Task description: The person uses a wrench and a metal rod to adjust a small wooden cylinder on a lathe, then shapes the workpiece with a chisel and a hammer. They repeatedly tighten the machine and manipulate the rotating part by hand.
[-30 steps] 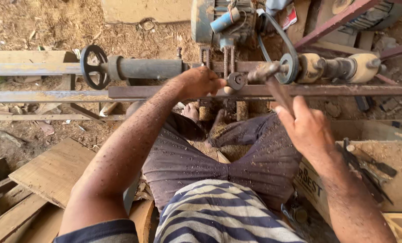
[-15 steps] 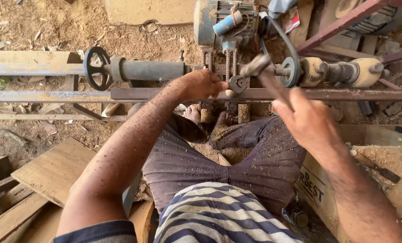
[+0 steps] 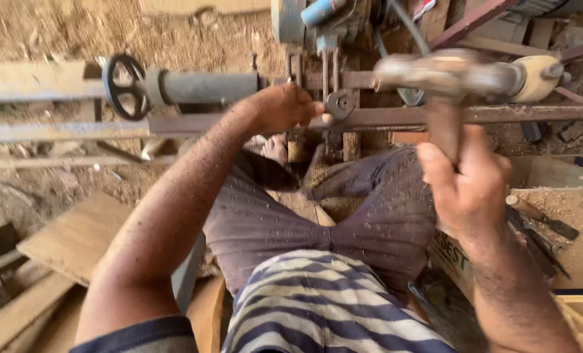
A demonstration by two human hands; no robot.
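Long rusty steel lathe bed (image 3: 500,115) spanning the frame, with grey cylindrical tailstock (image 3: 203,87) and black handwheel (image 3: 124,86) at left. Pale turned wooden workpiece (image 3: 533,75) mounted at right, partly blurred. Left hand (image 3: 283,106) clenched on the bed rail beside a small round metal clamp (image 3: 339,104). Right hand (image 3: 464,186) grasping the brown wooden handle of a hammer (image 3: 443,78), its blurred metal head crossing in front of the workpiece. Sawdust-strewn wooden box (image 3: 575,225) lies at right, cut off by the frame.
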